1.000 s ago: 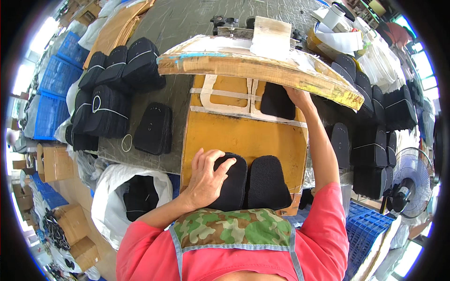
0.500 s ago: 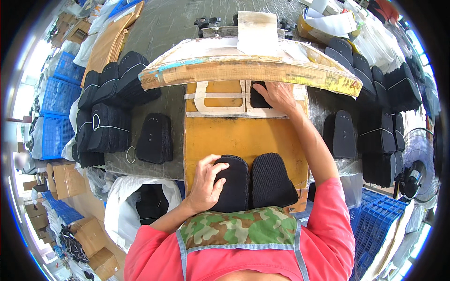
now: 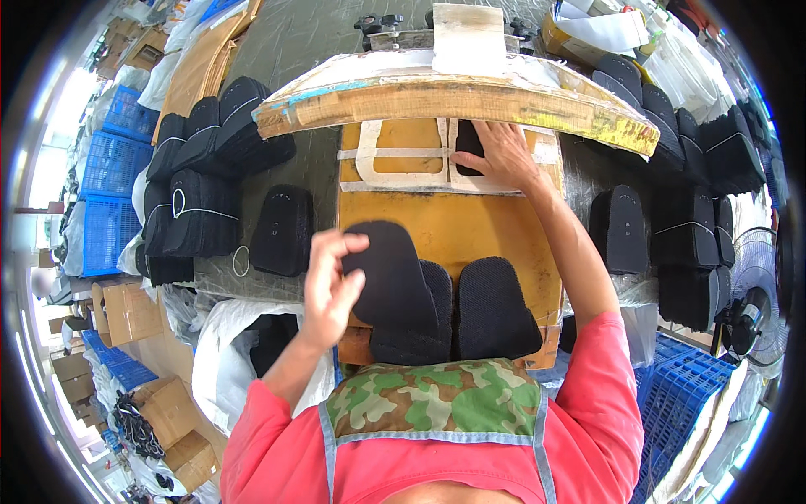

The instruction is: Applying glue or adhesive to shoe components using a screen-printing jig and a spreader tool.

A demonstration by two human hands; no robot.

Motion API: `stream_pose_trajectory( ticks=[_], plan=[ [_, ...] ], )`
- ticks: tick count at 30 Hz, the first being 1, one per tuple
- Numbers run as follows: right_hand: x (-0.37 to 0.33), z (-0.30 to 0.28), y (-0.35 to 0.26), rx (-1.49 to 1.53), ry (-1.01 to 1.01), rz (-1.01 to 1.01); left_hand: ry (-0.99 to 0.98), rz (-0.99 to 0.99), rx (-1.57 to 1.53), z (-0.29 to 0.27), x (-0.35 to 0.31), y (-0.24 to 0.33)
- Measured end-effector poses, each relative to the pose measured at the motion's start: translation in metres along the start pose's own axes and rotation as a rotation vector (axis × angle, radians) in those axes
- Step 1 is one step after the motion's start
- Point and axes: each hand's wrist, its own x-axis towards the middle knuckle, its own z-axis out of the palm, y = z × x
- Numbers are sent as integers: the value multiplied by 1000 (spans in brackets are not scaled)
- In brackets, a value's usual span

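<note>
My left hand grips the left edge of a black rounded pad between thumb and fingers. That pad is raised and tilted over the left black pad stack at the near end of the yellow board. Beside it stands the right black pad stack. Farther off, my right hand lies flat with fingers stretched, partly over a black piece set within the right opening of a white outline template. The template's left opening shows bare yellow board.
A raised wooden frame overhangs the board's far part, above my right hand. Bundled black pads stand at left, and more bundles at right. A white bag hangs at the near left. A fan stands at far right.
My left hand has lifted a black pad off the left stack and carried it up and left. My right hand remains flat at the template. The whole view has shifted slightly.
</note>
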Motion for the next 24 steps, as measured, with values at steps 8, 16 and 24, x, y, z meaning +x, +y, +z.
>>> stream_pose_trajectory(
  ticks=[8, 16, 24],
  plan=[
    [12, 3, -5, 42, 22, 103, 117, 189, 321, -4, 175, -97],
    [8, -4, 0, 153, -54, 224, -5, 309, 1012, 36, 211, -117],
    [5, 0, -1, 129, 95, 147, -131, 188, 1112, 48, 200, -114]
  ],
)
